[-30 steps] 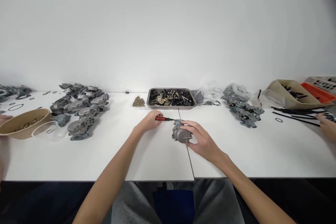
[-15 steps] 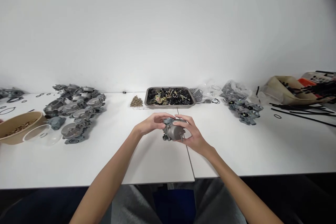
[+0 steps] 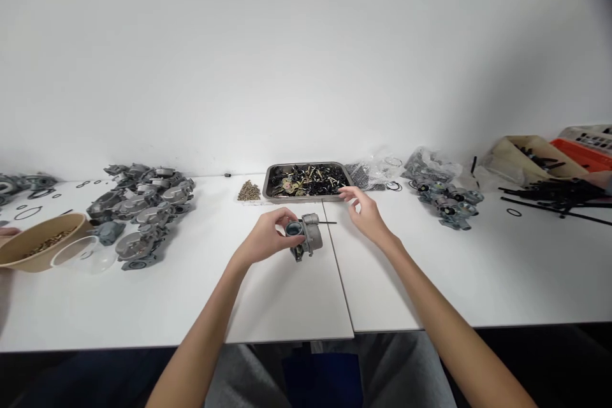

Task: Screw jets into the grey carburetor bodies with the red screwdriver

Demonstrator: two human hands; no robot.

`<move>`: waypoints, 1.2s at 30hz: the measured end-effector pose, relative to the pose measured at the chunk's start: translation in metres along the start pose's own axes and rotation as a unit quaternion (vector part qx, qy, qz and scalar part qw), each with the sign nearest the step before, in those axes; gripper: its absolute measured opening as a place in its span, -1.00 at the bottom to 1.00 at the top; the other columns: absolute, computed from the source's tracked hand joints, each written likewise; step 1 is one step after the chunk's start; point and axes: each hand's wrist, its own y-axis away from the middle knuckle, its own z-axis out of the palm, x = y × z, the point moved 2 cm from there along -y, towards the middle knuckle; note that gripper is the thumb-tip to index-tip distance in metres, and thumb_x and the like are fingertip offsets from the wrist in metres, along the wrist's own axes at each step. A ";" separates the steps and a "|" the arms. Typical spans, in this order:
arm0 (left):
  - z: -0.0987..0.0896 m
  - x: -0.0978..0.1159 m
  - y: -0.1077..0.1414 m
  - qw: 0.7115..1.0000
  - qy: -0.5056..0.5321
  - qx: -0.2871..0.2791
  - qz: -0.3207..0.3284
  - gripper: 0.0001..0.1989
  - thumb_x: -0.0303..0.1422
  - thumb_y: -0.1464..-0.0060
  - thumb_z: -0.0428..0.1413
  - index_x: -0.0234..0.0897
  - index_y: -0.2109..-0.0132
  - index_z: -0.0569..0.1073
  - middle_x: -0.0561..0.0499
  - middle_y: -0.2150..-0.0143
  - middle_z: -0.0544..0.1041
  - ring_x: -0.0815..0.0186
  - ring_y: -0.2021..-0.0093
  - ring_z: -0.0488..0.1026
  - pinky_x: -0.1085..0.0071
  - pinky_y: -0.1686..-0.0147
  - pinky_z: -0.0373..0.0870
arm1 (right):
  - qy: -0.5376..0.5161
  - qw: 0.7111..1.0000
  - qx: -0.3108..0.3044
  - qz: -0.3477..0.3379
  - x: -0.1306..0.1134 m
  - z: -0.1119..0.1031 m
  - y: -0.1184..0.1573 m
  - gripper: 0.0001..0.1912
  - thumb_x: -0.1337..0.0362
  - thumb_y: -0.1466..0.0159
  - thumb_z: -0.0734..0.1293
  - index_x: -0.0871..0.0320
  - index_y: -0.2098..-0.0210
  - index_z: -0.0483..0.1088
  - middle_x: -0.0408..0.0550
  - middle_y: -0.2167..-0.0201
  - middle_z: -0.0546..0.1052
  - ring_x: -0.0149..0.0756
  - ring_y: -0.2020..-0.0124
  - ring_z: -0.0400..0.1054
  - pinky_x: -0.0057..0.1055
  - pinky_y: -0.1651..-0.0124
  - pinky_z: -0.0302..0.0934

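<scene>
My left hand (image 3: 270, 236) grips a grey metal carburetor-like part (image 3: 313, 236) above the white table, thumb and fingers around its round opening, which faces up and toward me. A thin dark rod sticks out from the part's right side. My right hand (image 3: 362, 211) is off the part, at the front right corner of a metal tray (image 3: 306, 198) of small black and brass-coloured pieces. Its fingers are bent and apart, with nothing visible between them. Left of the tray lies a small pile of brass screws (image 3: 249, 190).
Many grey metal parts (image 3: 153, 213) crowd the left, beside a clear cup (image 3: 83, 255) and a tan bowl (image 3: 48, 245) near another person's hand. Plastic bags (image 3: 380, 169), more metal parts (image 3: 449, 204), black tubes (image 3: 559, 197) and bins (image 3: 545, 159) are at the right.
My right hand has let go of the metal part and moved up and right to the tray. The part has turned in my left hand, its round opening and the rod now showing.
</scene>
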 end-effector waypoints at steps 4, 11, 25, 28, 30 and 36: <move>0.027 0.009 0.030 0.992 -0.113 0.055 -0.034 -0.67 -0.18 0.08 0.25 -0.25 0.22 0.40 -0.05 0.31 0.51 0.35 0.42 0.37 0.43 0.45 0.26 | -0.022 0.999 0.029 0.008 0.026 0.019 -0.012 -0.62 0.53 -0.05 0.11 0.20 0.27 0.46 -0.03 0.29 0.53 -0.27 0.22 0.42 -0.28 0.07 0.29; 0.076 0.010 0.048 0.963 -0.202 0.115 -0.139 -0.60 -0.04 0.07 0.22 -0.19 0.25 0.29 -0.09 0.42 0.50 0.13 0.40 0.43 0.34 0.41 0.12 | -0.064 0.997 0.033 0.033 0.039 0.037 0.007 -0.68 0.48 -0.09 0.11 0.19 0.40 0.48 -0.09 0.47 0.48 -0.33 0.40 0.38 -0.34 0.18 0.26; 0.067 0.029 0.031 0.922 -0.361 0.041 -0.132 -0.47 0.21 -0.03 -0.02 -0.20 0.29 0.34 -0.11 0.51 0.48 0.06 0.48 0.40 0.30 0.43 0.08 | -0.117 0.983 0.035 0.138 0.054 0.043 0.007 -0.69 0.41 -0.07 0.11 0.22 0.47 0.49 -0.08 0.58 0.49 -0.31 0.45 0.38 -0.36 0.25 0.21; 0.029 0.035 -0.009 0.936 -0.333 0.078 -0.080 -0.64 -0.02 -0.19 -0.04 -0.23 0.31 0.36 -0.03 0.50 0.46 0.25 0.51 0.34 0.37 0.39 0.12 | -0.137 0.977 0.042 0.157 0.059 0.044 0.005 -0.68 0.40 -0.05 0.11 0.22 0.48 0.49 -0.07 0.59 0.49 -0.31 0.46 0.38 -0.36 0.26 0.21; 0.009 0.031 -0.050 0.928 -0.349 0.129 -0.030 -0.79 -0.24 -0.21 -0.03 -0.26 0.26 0.39 -0.04 0.44 0.47 0.27 0.42 0.36 0.36 0.30 0.20 | -0.150 0.974 0.045 0.166 0.062 0.044 0.004 -0.68 0.39 -0.04 0.11 0.22 0.49 0.49 -0.07 0.60 0.49 -0.31 0.47 0.38 -0.36 0.27 0.21; 0.008 -0.007 -0.160 0.944 -0.322 0.067 0.006 -0.84 -0.47 -0.06 0.06 -0.33 0.19 0.47 -0.18 0.12 0.54 0.18 0.08 0.44 0.32 0.03 0.32 | -0.164 0.968 0.050 0.181 0.067 0.045 0.002 -0.68 0.38 0.02 0.10 0.22 0.51 0.48 -0.07 0.63 0.48 -0.32 0.51 0.37 -0.37 0.29 0.21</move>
